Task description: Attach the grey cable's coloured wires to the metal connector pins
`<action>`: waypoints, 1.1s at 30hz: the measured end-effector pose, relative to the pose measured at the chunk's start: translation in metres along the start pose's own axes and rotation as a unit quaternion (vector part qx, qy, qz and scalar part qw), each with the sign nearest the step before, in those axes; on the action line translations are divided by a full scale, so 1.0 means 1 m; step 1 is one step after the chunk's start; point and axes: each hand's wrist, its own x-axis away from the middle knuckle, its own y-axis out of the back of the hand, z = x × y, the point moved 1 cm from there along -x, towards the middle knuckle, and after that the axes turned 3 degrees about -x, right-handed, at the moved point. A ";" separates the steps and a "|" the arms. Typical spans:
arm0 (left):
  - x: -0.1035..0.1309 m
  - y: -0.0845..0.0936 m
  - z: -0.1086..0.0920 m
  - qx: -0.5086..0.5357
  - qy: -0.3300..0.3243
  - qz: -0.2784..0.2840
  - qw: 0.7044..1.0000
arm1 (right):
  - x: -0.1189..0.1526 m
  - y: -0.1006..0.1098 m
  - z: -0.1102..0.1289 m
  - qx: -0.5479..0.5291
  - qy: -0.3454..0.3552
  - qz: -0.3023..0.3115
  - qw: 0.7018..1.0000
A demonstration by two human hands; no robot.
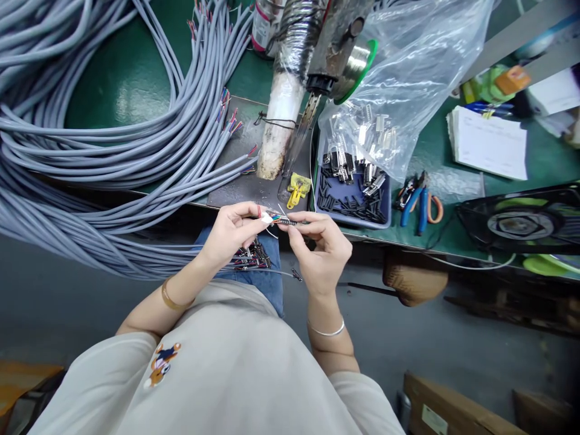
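My left hand pinches the end of a cable whose thin coloured wires fan out between both hands. A small black connector is gripped by the fingertips of my right hand, its row of contacts facing up. The wires reach the connector's left side; whether each one is joined to it is too small to tell. Just beyond my hands a yellow clip lies on the dark mat. Several wired connectors rest on my lap, beneath my left hand.
Grey cable bundles cover the left. A soldering tool and solder spool stand ahead. Right of them are a blue tray of connector parts, a plastic bag, pliers, paper and a black fan.
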 end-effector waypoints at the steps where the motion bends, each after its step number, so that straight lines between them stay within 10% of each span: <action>1: 0.000 0.000 0.001 -0.004 0.002 0.001 1.000 | 0.000 -0.001 0.000 -0.003 -0.007 -0.004 1.000; 18: -0.007 -0.001 0.002 -0.033 -0.021 -0.017 0.999 | 0.002 0.001 -0.012 0.056 0.040 -0.071 0.995; 33: -0.022 -0.006 0.003 -0.050 -0.055 -0.027 0.997 | -0.005 -0.006 -0.021 0.046 0.043 -0.009 0.998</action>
